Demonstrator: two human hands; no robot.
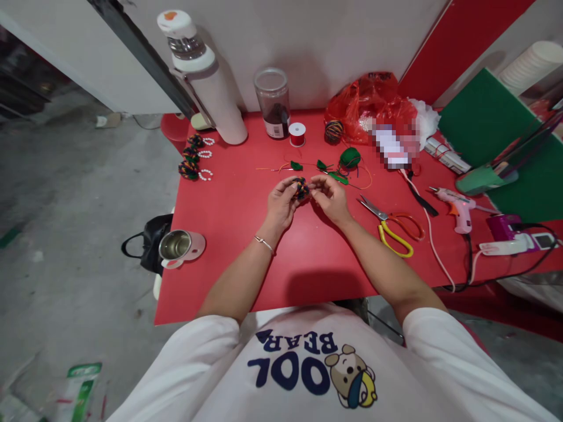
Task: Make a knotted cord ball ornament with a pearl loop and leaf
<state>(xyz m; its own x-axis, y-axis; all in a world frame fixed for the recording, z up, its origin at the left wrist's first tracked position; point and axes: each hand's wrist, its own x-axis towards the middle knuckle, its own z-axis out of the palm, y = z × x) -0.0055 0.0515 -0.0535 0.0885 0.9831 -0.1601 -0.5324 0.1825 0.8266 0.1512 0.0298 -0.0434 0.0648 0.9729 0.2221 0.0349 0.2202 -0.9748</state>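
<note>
Between the thumb and fingers of my left hand [282, 202] is a small multicoloured yarn piece [301, 189], dark with orange and green flecks. My right hand [331, 198] is at the piece's right edge, thumb and fingertips pinched together; what they grip is too small to make out. Just beyond my hands lie small green yarn pieces [297, 166], a green-handled crochet hook [338, 177] and a green yarn ball [350, 157]. A multicoloured yarn ball [333, 132] sits farther back. Several finished-looking yarn pieces with white bead loops [190, 155] lie at the left edge.
Scissors [387, 225] and a pink glue gun [457, 206] with cables lie to the right. At the back stand a white bottle [215, 88], a clear jar [272, 102], a red spool [297, 135] and a red plastic bag [369, 105]. A mug [187, 247] rests near the left edge.
</note>
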